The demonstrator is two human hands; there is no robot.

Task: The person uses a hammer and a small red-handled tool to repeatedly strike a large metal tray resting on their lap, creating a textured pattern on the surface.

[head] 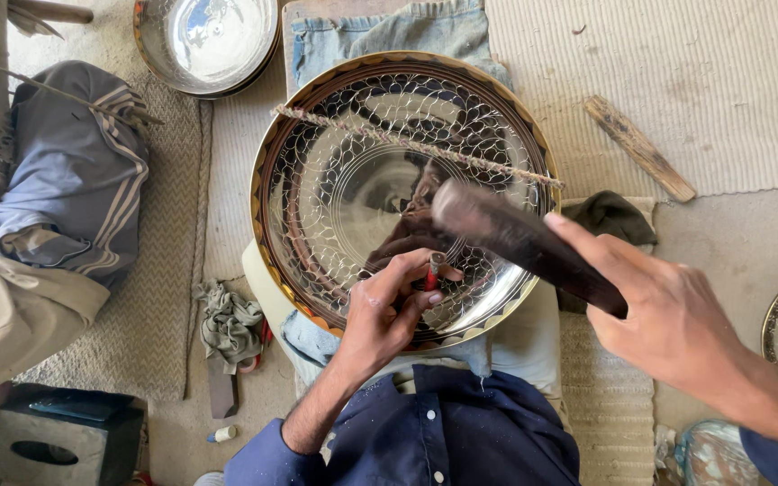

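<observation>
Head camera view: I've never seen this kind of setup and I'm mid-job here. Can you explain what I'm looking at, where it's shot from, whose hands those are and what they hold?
There is no machine here: the one picture comes from a camera worn on a person's head, looking straight down at their own two bare hands. The left hand pinches a small punch-like tool with a red band, its tip set on a large round metal tray with a netlike engraved pattern and a gold-coloured rim. The right hand grips a dark hammer, blurred, raised above the tool. A twisted cord lies across the tray, which rests on denim cloth. Around it lie a silver bowl, a wooden stick and a crumpled rag on woven mats. Another person's clothed legs show at left.
</observation>
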